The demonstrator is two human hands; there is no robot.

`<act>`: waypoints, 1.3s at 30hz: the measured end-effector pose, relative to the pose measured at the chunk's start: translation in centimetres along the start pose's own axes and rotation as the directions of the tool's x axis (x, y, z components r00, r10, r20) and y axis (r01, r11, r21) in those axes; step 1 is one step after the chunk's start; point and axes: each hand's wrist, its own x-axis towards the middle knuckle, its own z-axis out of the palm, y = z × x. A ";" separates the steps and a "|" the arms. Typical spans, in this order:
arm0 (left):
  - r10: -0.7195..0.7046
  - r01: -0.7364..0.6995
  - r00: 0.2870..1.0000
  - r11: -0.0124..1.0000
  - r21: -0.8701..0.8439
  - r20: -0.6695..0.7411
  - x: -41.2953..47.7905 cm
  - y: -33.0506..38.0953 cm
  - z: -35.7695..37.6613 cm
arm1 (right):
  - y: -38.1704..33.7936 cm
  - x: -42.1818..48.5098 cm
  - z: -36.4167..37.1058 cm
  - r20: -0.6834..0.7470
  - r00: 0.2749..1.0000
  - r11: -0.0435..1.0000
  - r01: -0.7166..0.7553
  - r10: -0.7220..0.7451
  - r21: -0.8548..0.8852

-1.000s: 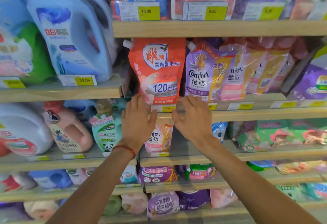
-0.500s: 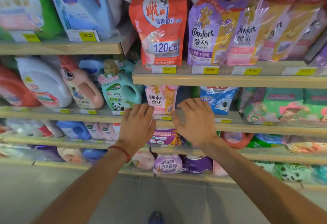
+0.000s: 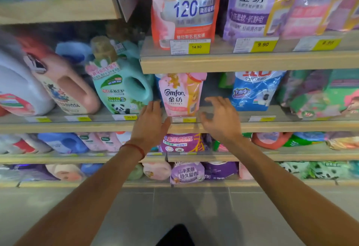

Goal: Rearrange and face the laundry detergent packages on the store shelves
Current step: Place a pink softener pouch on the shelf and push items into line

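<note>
A pink Comfort pouch (image 3: 181, 94) stands upright on the middle shelf (image 3: 252, 126), facing out. My left hand (image 3: 150, 123) is just left of its lower edge, fingers straight and spread. My right hand (image 3: 221, 118) hovers to the pouch's right with fingers loosely bent, holding nothing. Neither hand touches the pouch. A blue pouch (image 3: 254, 90) sits further right on the same shelf. Above are a red pouch marked 120 (image 3: 184, 11) and purple Comfort pouches (image 3: 250, 5).
A teal panda jug (image 3: 120, 90), a pink jug (image 3: 64, 88) and a white jug (image 3: 17, 88) stand to the left. Green packs (image 3: 326, 94) fill the right. Lower shelves hold purple pouches (image 3: 186, 172) and bottles. Grey floor tiles (image 3: 190, 207) lie below.
The view and both hands have dropped from the red pouch's shelf to the shelf below. Both hands now flank the pink Comfort pouch.
</note>
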 end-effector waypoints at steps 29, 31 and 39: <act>-0.069 0.012 0.994 0.830 -0.558 -0.080 5.2 -2.6 6.0 | 1.7 3.3 9.4 0.016 0.978 0.752 -0.169 0.207 0.637; -0.053 -0.025 0.992 0.814 -0.581 -0.117 4.4 -2.1 5.7 | 1.3 2.4 8.6 0.009 0.973 0.711 -0.175 0.231 0.681; -0.066 -0.025 0.988 0.821 -0.571 -0.139 3.5 0.4 2.8 | 0.3 1.7 4.6 0.026 0.981 0.627 -0.142 0.190 0.766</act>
